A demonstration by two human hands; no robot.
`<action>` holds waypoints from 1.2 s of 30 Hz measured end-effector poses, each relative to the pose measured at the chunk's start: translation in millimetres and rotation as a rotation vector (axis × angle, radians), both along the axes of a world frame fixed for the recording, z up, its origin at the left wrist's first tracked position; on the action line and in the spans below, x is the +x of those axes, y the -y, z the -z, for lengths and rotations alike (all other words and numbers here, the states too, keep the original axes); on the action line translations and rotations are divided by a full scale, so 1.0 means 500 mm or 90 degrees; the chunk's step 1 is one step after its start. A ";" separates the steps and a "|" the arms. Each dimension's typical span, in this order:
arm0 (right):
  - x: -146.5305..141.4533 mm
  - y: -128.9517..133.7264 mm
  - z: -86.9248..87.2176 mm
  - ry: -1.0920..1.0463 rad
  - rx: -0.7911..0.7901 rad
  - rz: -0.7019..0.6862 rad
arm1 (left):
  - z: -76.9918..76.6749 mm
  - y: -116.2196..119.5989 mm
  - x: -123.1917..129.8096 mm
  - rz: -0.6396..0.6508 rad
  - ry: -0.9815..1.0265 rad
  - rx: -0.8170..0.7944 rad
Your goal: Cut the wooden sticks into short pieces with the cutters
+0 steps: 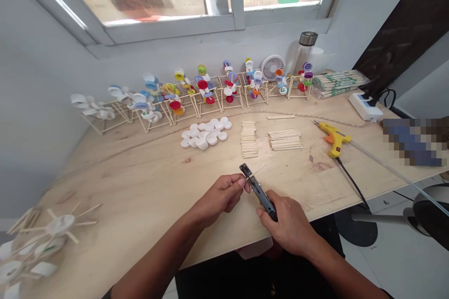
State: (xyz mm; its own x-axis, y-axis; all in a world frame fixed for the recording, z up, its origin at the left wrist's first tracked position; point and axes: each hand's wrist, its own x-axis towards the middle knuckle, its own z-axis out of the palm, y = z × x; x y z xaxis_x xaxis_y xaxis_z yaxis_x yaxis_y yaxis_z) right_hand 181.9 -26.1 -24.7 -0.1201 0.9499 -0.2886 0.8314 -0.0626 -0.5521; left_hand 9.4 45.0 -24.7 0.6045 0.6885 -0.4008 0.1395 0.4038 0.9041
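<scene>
The left hand [226, 192] pinches a thin wooden stick [257, 171] between thumb and fingers above the near middle of the table [147, 182]. The stick points toward the far right and crosses the head of a dark hand tool [264, 198]. The right hand [289, 222] is wrapped around the near end of this tool, which slants toward the far left. Whether the tool's jaws are closed on the stick cannot be determined.

Just beyond the hands lie a stack of shorter sticks [249, 140] and, to its right, a stack of longer sticks [285, 140]. One loose stick [280, 117] lies on the far side of the latter. A cluster of white caps [201, 143] sits left of both stacks. A yellow glue gun [336, 138] lies to their right, nozzle directed far left.

At the near left, partly blurred, is a white disc with radiating sticks [61, 225].

Along the far side stands a row of cap wheels on stick frames [202, 85], mostly multicoloured, white at the left end. Behind its right part are a small white fan [272, 68] and a bottle [308, 39]. Farther right are a packet of sticks [340, 83] and a white power strip [366, 107] with plugs inserted.
</scene>
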 end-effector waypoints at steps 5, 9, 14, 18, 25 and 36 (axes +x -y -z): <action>-0.006 -0.005 0.013 0.052 0.028 0.005 | -0.003 -0.007 0.000 0.025 -0.007 0.021; -0.011 -0.011 0.015 0.076 0.030 0.024 | 0.003 0.003 0.012 -0.023 -0.170 0.310; -0.011 -0.015 0.010 0.064 0.010 0.031 | 0.031 0.027 0.022 -0.080 -0.469 0.649; -0.007 -0.015 0.008 0.053 0.015 0.011 | 0.030 0.023 0.018 -0.028 -0.466 0.638; 0.005 -0.003 -0.002 -0.015 0.014 -0.019 | -0.006 -0.003 0.004 0.010 -0.158 0.335; 0.003 -0.002 0.006 -0.014 0.008 -0.015 | -0.007 -0.025 -0.009 0.075 0.016 -0.037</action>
State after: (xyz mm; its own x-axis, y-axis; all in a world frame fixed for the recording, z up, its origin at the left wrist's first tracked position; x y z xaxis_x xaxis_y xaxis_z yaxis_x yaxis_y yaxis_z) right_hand 183.3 -24.9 -27.9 -0.1483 0.9505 -0.2731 0.8200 -0.0362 -0.5712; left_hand 5.1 57.3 -21.0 0.6905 0.5876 -0.4218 0.1665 0.4384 0.8832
